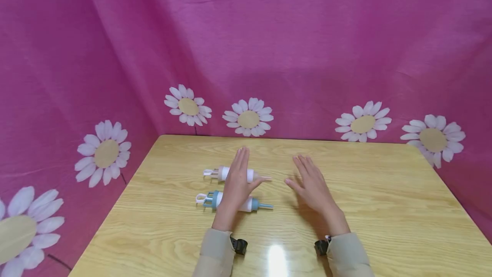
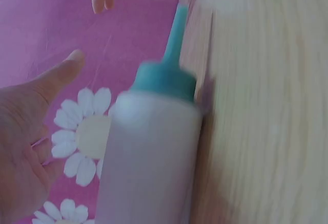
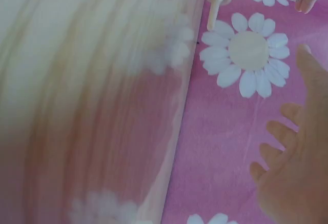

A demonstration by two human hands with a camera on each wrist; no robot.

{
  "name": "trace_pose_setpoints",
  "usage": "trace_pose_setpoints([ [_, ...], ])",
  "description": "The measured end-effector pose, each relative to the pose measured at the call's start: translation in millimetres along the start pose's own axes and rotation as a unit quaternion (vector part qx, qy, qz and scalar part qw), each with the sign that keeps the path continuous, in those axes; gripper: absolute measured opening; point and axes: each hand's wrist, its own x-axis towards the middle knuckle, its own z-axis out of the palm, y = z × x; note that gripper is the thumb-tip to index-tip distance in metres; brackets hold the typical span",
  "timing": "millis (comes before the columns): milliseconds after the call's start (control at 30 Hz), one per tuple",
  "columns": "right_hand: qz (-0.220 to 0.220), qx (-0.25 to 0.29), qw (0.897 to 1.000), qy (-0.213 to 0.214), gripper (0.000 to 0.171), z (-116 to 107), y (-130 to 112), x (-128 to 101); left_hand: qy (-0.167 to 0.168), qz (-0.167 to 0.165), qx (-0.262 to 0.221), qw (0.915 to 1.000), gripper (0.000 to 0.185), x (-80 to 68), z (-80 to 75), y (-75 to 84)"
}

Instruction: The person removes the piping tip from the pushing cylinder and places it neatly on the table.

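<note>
While an empty, straight-fingered left hand (image 1: 235, 184) is hovering over the blue-capped bottle (image 1: 247, 204) and a likewise empty right hand (image 1: 314, 185) to its right, a beige-capped bottle (image 1: 250, 176) is lying just beyond it, both probably light, squeezable, best gripped mid-barrel.

Teal-capped white squeeze bottle (image 1: 247, 205): we see it lying nearer, pointing right
Beige-capped white squeeze bottle (image 1: 250, 175): lying parallel, just beyond
</note>
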Motion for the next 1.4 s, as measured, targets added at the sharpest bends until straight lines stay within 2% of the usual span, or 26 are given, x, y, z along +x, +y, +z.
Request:
trace_pose_setpoints([
  [233,-0.034,0.015,0.999,0.0,0.074,9.4,-7.7,7.4,-0.02,-0.036,-0.038,0.9984,0.098,1.3,-13.9,-18.9],
  [433,-0.05,0.033,0.998,-0.018,0.075,13.3,-16.7,14.7,-0.045,-0.049,-0.037,0.9971,0.091,4.2,-29.9,-39.0],
  [700,-0.072,0.041,0.996,-0.04,0.074,25.5,-22.8,26.6,-0.111,-0.075,-0.036,0.9904,0.091,9.2,-39.7,-66.3],
  [900,-0.071,0.044,0.994,-0.065,0.069,32.6,-26.8,34.5,-0.168,-0.09,-0.049,0.9804,0.087,11.9,-45.7,-79.3],
  [1033,-0.072,0.036,0.993,-0.086,0.066,39.1,-28.8,40.0,-0.192,-0.104,-0.063,0.9739,0.082,11.9,-46.7,-85.9],
  [1200,-0.072,0.034,0.99,-0.114,0.062,47.4,-31.8,44.9,-0.206,-0.123,-0.071,0.9682,0.076,10.1,-45.6,-92.4],
  [1400,-0.081,0.019,0.989,-0.119,0.056,55.6,-36.4,50.7,-0.202,-0.116,-0.062,0.9705,0.07,10.4,-44.5,-98.4],
])
